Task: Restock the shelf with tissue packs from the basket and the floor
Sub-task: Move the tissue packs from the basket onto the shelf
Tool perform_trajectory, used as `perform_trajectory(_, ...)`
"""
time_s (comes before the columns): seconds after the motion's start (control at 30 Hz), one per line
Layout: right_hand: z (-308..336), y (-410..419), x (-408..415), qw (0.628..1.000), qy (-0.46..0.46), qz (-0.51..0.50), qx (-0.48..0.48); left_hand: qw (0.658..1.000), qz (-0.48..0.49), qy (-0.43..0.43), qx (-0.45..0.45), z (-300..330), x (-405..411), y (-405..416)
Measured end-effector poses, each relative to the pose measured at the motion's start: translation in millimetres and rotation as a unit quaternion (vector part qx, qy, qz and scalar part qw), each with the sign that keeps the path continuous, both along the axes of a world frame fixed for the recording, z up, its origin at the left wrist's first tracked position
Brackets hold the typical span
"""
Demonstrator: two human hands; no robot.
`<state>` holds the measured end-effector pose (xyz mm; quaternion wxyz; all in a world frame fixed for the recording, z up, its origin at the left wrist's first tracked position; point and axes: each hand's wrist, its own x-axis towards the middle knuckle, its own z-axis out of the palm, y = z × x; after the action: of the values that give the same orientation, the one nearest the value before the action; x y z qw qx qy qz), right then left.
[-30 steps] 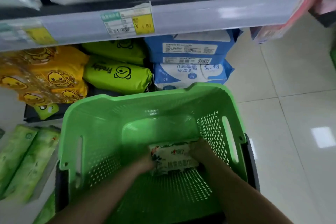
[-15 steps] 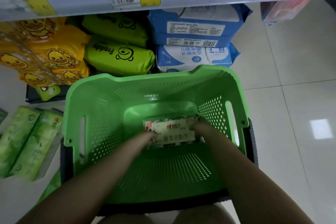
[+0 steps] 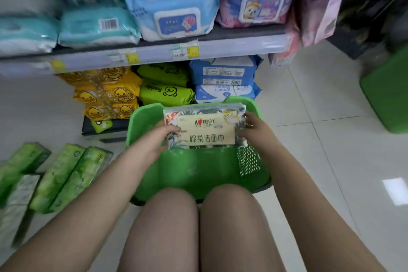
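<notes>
A tissue pack (image 3: 206,130) with a cream label and leaf print is held level above the green basket (image 3: 198,172). My left hand (image 3: 159,139) grips its left end and my right hand (image 3: 254,128) grips its right end. The basket stands on the floor in front of my knees, below the shelf (image 3: 231,47). Several green tissue packs (image 3: 70,174) lie on the floor to the left.
The bottom shelf holds yellow duck packs (image 3: 108,93), lime green packs (image 3: 165,93) and blue packs (image 3: 223,77). The upper shelf carries teal, blue and pink wipe packs. A green box (image 3: 388,93) stands on the tiled floor at the right.
Both hands have lifted the tissue pack from the bottom of the basket to above its rim. The view has tilted up, so the upper shelf and my knees now show.
</notes>
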<state>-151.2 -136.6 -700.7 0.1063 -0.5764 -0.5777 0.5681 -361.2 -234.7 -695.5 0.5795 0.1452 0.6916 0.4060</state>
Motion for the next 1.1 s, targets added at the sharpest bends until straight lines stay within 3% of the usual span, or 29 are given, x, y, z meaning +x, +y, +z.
perform_trajectory(0.2,114.6,-38.4,18.1,0.99,0.087,-0.033,0.107,0.993,0.025,0.033,0.112,116.1,15.5,-39.2)
perform_trajectory(0.37,198.6,-62.3,32.3,0.957,0.198,-0.027,0.209,0.972,0.001,0.086,0.221,204.5,28.5,-70.5)
perform_trajectory(0.7,342.1,-61.2,17.3,0.868,0.338,0.055,0.36,0.873,0.056,0.234,0.425,353.6,30.7,-86.9)
perform_trajectory(0.87,391.4,-33.6,-18.3,0.847,0.367,0.061,0.381,0.835,0.097,0.279,0.464,405.6,4.0,-60.5)
perform_trajectory(1.1,427.5,14.3,-77.1,0.836,0.388,0.063,0.384,0.815,0.139,0.292,0.481,436.1,-39.9,-10.7)
